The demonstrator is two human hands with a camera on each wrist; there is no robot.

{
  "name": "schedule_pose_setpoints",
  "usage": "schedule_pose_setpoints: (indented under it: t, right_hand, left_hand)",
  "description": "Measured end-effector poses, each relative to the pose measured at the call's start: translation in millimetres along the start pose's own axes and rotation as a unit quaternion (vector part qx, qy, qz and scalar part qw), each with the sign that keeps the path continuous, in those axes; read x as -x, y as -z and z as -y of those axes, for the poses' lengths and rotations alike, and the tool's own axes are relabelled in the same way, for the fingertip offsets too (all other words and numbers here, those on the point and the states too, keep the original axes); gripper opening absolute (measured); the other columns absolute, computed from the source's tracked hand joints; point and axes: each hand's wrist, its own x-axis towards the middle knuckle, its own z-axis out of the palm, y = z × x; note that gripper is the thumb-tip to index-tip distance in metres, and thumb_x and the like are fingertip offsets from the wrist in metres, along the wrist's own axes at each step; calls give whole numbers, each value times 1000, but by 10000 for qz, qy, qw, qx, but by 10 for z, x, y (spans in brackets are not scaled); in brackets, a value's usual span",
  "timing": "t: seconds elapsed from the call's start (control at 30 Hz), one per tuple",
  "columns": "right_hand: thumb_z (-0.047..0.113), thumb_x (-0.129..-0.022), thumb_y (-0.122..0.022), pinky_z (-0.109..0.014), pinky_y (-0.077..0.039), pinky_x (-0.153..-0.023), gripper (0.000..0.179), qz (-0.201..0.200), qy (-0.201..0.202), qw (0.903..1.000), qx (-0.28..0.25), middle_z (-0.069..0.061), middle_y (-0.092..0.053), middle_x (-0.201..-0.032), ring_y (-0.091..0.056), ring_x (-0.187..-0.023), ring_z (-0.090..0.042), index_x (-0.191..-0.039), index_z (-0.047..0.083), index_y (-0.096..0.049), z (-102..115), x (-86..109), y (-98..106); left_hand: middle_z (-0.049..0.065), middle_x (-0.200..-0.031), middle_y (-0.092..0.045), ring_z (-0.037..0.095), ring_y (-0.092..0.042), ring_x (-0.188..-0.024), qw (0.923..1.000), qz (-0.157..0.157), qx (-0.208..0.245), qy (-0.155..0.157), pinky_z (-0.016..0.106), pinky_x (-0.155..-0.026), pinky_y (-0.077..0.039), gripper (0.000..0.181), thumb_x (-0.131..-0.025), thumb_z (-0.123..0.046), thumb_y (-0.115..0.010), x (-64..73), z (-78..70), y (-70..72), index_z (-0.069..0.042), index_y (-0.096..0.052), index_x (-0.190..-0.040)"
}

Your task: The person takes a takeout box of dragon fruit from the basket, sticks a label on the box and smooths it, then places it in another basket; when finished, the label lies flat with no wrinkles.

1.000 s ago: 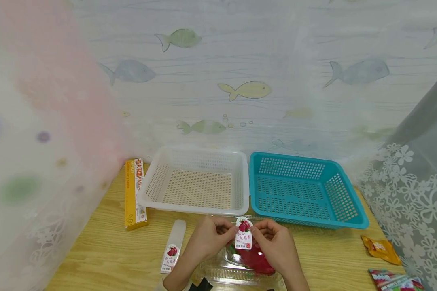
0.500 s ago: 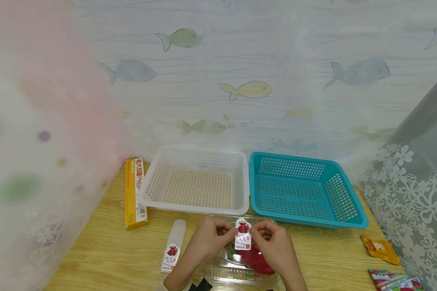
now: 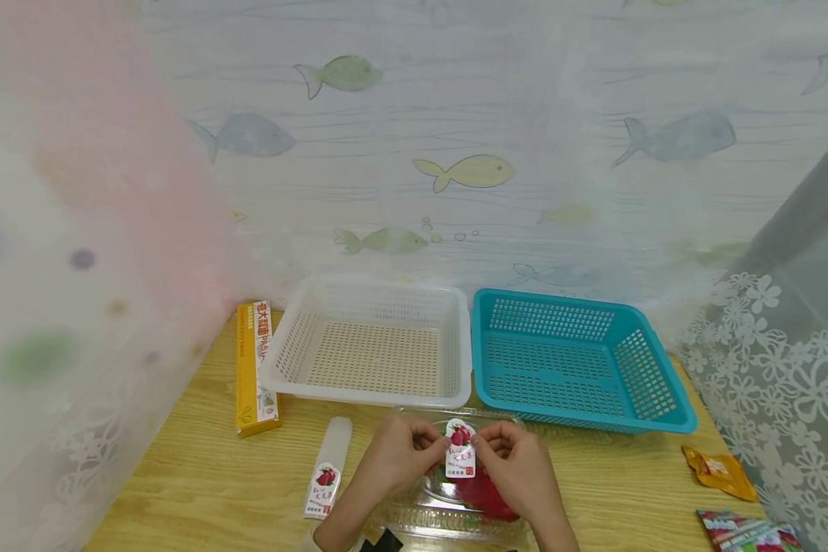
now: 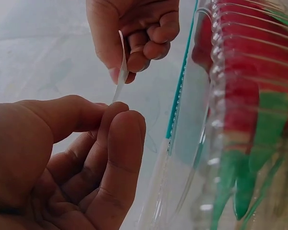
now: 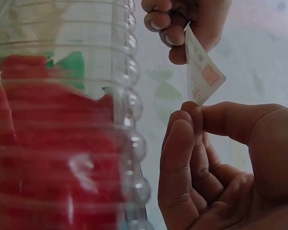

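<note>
A white sticker label [image 3: 461,458] with red fruit and pink and red print is held upright in the head view. My left hand [image 3: 402,452] pinches its left edge between thumb and forefinger. Its right edge is pinched by my right hand [image 3: 520,466]. Both wrist views show the thin label [image 5: 201,72] slightly bent between the hands. Below it sits a clear ribbed plastic box [image 3: 448,517], with a red and green item [image 3: 486,500], partly hidden by my right hand, inside. Left of my left hand lies a pale backing strip [image 3: 336,438] bearing a matching label [image 3: 324,487].
A white basket [image 3: 372,397] and a blue basket [image 3: 586,423] stand side by side behind the box. A yellow pasta box [image 3: 254,376] lies at the left. An orange packet [image 3: 719,473] and a red-green packet [image 3: 747,530] lie at the right on the wooden table [image 3: 200,475].
The label has come slightly lower, nearer to me, with both hands still pinching its edges. The box, the strip and the baskets have stayed in place.
</note>
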Motion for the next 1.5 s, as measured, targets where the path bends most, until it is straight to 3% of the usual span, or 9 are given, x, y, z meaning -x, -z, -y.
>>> schedule_pose_setpoints:
  t: [0.5,0.73,0.9,1.5]
  right_hand:
    - [20,-90,-77,-20,-47,-63,10,-38,131,9988,461,5,-68,-72,-56,-65,-3,-85,12,-74,-57,-8,-30]
    - [23,-91,-77,-21,-47,-64,11,33,134,9978,652,6,-67,-73,-56,-67,-4,-85,15,-74,-64,-11,-33]
    - [22,-90,-77,-21,-47,-64,10,42,168,9973,708,6,-66,-72,-56,-67,-4,-84,15,-73,-63,-12,-35]
    - [22,-89,-77,-22,-38,-58,12,-10,171,9937,1110,8,-58,-64,-47,-59,-5,-80,16,-72,-65,-24,-54]
  left_hand:
    - [0,-63,-71,0,-57,-49,9996,25,-270,-59,18,-50,-49,18,-92,-14,-72,-9,58,-54,-7,-75,-76]
    - [0,-60,-68,1,-54,-47,9990,123,-415,72,18,-48,-45,20,-94,-15,-69,-10,53,-66,-9,-73,-76]
    - [-4,-60,-67,-1,-53,-47,9984,70,-555,39,17,-49,-46,19,-93,-14,-69,-17,59,-73,-10,-74,-75]
    - [-3,-65,-70,-3,-51,-52,9962,2,-865,-76,16,-52,-47,18,-91,-14,-72,-26,74,-89,-8,-74,-74]
